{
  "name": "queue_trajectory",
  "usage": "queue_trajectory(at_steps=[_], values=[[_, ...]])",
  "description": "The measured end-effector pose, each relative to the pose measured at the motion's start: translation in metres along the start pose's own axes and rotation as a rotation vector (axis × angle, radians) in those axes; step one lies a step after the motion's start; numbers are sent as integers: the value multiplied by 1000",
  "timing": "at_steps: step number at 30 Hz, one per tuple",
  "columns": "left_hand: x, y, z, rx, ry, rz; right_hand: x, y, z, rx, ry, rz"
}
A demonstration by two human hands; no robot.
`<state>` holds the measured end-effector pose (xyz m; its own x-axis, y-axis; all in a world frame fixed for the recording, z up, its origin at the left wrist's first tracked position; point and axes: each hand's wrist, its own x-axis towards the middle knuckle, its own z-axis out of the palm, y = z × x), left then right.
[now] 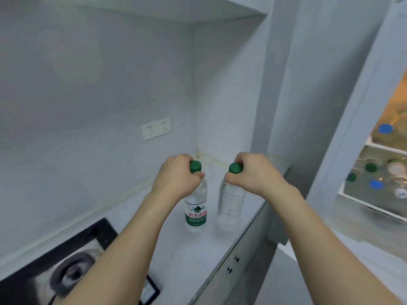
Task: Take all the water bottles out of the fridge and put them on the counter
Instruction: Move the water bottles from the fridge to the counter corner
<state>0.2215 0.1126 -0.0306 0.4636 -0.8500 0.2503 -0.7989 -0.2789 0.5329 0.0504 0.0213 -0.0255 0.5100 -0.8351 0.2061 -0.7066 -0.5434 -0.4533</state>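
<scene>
While your forearms reach up from the bottom of the frame, your left hand (176,179) curls round the neck of the labelled bottle (195,208) and your right hand (253,172) grips the plain bottle (230,203) likewise, both upright on the counter (187,256) at centre frame. Farther right, the open fridge (378,172) shows more capped bottles.
</scene>
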Motion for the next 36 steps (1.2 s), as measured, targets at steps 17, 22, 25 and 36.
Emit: queue_trajectory(at_steps=[17,22,25,36], values=[[-173,-150,-20,43,277,-593,-34,-96,181,203,-575,-473],[-233,-175,-55,77,344,-697,-66,-159,198,222,-641,-598],[-273,-190,-82,94,405,-736,-94,-198,206,233,-666,-676],[-451,-244,-182,144,540,-917,-240,-342,233,182,-745,-884]])
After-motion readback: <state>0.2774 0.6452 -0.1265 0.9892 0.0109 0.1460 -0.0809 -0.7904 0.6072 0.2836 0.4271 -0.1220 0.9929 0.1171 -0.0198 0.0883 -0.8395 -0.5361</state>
